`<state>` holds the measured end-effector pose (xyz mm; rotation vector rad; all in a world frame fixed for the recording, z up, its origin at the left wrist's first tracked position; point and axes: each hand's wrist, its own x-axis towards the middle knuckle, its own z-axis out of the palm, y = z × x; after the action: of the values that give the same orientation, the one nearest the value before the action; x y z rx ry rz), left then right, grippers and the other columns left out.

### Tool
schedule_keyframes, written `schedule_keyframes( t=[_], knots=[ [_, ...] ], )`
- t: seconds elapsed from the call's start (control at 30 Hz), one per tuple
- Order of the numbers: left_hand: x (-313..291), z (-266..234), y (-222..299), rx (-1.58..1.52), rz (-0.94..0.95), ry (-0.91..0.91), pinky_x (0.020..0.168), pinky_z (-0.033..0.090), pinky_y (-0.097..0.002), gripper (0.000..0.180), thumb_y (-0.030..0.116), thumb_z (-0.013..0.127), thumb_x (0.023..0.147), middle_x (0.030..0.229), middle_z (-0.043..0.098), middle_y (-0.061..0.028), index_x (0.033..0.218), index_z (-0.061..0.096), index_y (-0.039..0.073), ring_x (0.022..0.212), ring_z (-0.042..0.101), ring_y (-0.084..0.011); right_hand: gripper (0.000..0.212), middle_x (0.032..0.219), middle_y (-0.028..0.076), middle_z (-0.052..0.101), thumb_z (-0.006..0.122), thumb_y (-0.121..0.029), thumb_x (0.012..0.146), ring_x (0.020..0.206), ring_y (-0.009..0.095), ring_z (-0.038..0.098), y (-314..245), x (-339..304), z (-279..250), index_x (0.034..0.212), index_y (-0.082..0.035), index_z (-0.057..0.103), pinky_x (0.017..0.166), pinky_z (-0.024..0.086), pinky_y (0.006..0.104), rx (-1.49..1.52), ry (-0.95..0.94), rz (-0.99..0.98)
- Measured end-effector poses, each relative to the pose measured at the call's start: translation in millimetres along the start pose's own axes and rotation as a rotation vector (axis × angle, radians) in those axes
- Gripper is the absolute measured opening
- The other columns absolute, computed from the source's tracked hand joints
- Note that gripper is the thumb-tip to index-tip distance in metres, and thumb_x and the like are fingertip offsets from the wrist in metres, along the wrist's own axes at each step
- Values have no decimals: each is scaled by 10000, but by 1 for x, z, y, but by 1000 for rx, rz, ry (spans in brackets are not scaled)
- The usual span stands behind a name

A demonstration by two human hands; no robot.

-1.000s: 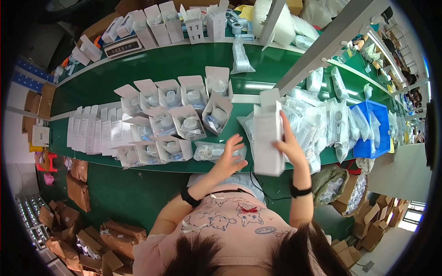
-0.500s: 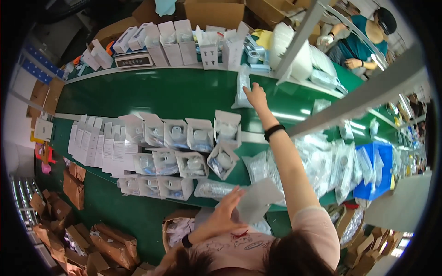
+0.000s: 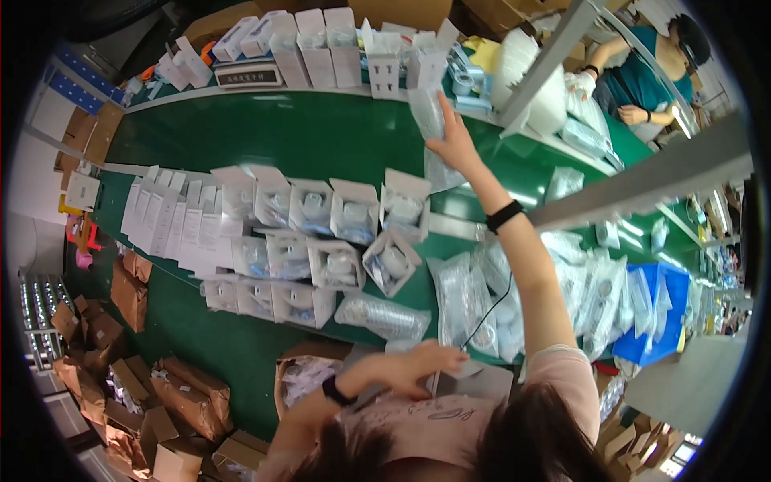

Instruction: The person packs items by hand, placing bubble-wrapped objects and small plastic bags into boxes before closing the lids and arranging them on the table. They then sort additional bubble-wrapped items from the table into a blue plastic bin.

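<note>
My right hand [image 3: 456,145] reaches far across the green bench, a black band on its wrist. Its fingers and thumb close on the right side of a clear plastic-wrapped package [image 3: 426,114]. Close to my body, my left hand [image 3: 419,366] is at the side of an open pale box [image 3: 482,381] with its flaps up. Its fingers curve over the box edge, and part of the grip is hidden. Between the hands stand rows of open white boxes [image 3: 353,215] with wrapped devices inside. A bubble-wrapped package [image 3: 382,316] lies at the near bench edge.
Folded printed cartons [image 3: 173,225] stand at the left. Many clear-bagged parts [image 3: 594,297] lie right, beside a blue bin [image 3: 654,313]. A grey metal post [image 3: 642,181] slants across the right side. Opposite, a co-worker [image 3: 642,76] sits. Brown cartons [image 3: 189,398] cover the floor.
My right hand has moved farther away and its fingers now close along the plastic-wrapped package, which has shifted. My left hand and the pale box have dropped closer to my body.
</note>
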<state>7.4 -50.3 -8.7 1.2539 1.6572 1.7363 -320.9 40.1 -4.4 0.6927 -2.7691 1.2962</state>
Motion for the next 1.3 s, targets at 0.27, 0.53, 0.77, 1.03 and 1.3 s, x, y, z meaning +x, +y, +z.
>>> schedule_keyframes(
  t=[0.27,0.53,0.77,1.03,1.3],
  knots=[
    [31,-30,29,112,-33,-185,918,283,-401,818,258,744,535,1213,315,-149,1239,350,121,1104,348,-308,769,1226,150,379,604,-53,617,1138,254,373,-157,-160,-125,1295,-35,242,952,299,325,185,108,-275],
    [17,-31,33,231,-260,286,873,343,-337,895,275,776,491,1172,317,-153,1248,329,105,1074,367,-281,542,1079,123,497,568,-103,743,952,231,519,-145,-278,-141,1221,9,338,844,413,345,1074,901,205],
    [43,-12,33,463,-265,655,765,431,-335,802,169,799,496,1070,399,-173,1135,330,45,963,474,-297,588,1136,117,443,592,-31,743,1024,224,458,-137,-265,-72,1236,-27,272,892,360,333,1146,1114,302],
    [45,0,7,571,-280,816,783,427,-363,853,202,822,500,1099,392,-227,1091,228,40,988,472,-326,797,1082,126,425,721,-81,631,1049,203,401,-105,-278,-63,1237,-79,204,900,320,301,88,761,164],
    [47,-14,3,552,165,636,833,387,-407,874,142,827,495,1184,331,-237,1086,186,89,1042,438,-336,508,1124,153,428,697,-171,660,1122,285,352,-124,-277,-101,1095,-79,452,922,308,371,387,208,339]
  ],
)
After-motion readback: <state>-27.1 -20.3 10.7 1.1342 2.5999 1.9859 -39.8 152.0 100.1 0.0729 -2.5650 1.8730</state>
